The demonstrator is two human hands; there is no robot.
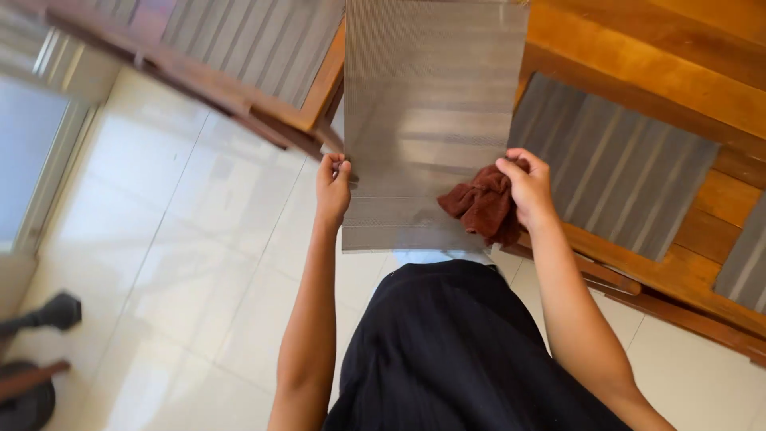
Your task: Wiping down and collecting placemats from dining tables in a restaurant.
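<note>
Looking down from the head camera, a long grey woven-mesh panel (427, 120) stands with its long axis running from near to far, between two wooden slatted benches with grey striped cushions (614, 168). Left hand (332, 190) is pinched shut on the panel's left edge, steadying it. Right hand (527, 185) is clenched around a crumpled rust-brown cloth (483, 209), pressed to the panel's right side near its lower end. Both hands sit level, the panel between them, above pale floor tiles (159, 263).
</note>
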